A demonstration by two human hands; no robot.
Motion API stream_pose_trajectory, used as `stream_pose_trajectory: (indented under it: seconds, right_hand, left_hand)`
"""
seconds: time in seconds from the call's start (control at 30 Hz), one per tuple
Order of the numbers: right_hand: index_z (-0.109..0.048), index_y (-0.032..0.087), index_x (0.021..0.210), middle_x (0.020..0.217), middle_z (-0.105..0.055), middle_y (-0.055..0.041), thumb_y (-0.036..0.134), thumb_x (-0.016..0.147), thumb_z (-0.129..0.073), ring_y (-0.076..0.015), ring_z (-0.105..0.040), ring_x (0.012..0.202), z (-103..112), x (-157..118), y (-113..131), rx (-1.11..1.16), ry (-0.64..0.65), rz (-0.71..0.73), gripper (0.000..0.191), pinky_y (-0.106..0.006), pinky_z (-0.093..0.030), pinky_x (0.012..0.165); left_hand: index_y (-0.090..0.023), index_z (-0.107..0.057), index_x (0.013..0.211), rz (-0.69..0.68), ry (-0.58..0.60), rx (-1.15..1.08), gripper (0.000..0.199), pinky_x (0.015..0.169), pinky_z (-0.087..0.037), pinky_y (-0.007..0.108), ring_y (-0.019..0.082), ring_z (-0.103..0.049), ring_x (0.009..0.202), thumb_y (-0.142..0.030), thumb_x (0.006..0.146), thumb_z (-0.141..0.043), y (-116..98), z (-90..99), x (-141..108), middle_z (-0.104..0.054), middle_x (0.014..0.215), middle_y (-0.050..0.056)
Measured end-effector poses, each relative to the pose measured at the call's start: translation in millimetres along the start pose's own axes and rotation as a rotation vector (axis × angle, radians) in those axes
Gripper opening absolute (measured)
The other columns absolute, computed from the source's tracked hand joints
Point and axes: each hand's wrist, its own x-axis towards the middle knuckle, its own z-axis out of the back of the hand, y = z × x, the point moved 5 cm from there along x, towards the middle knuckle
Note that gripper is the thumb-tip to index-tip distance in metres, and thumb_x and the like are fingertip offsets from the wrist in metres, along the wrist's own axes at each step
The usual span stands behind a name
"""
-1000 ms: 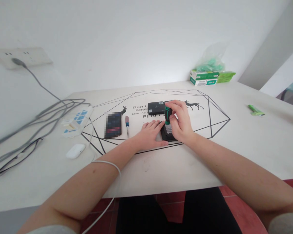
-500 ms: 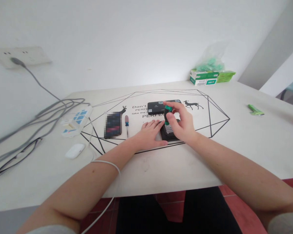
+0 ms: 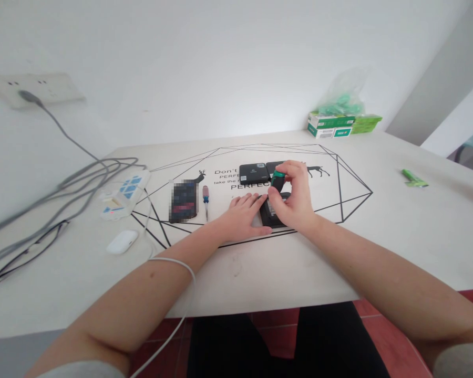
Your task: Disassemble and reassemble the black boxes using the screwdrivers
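My right hand grips a screwdriver by its green and black handle, thumb on the near side. The handle leans slightly to the right above a small black case with a silvery inside; its tip is hidden behind my thumb. Flat on the table lies my left hand, fingers spread, with thumb and index finger touching the case's left side. Just behind the case are two flat black pieces with labels, a left piece and a right piece partly covered by my right hand.
A second screwdriver and a pixelated dark item lie left of my hands. Further left are a white earphone case, a power strip, grey cables and glasses. Green boxes stand back right; a green packet lies right.
My right hand and the screwdriver have shifted slightly right, and the handle now leans more to the right. My left hand stays in place against the case.
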Motion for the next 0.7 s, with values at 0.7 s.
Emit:
stream_pose_trajectory:
  seconds: [0.7]
  right_hand:
    - [-0.053, 0.029, 0.142, 0.151, -0.063, -0.0128, 0.016, 0.103, -0.039, -0.0269, -0.071, 0.129, -8.2, -5.6, -4.2, 0.281, 0.096, -0.069, 0.043, -0.055, -0.066, 0.103]
  left_hand:
    - [-0.017, -0.016, 0.173, 0.024, 0.012, 0.025, 0.110, 0.131, -0.014, 0.063, 0.043, -0.019, 0.166, -0.086, 0.093, -0.045, 3.0, -3.5, 1.0, -0.020, 0.179, 0.023]
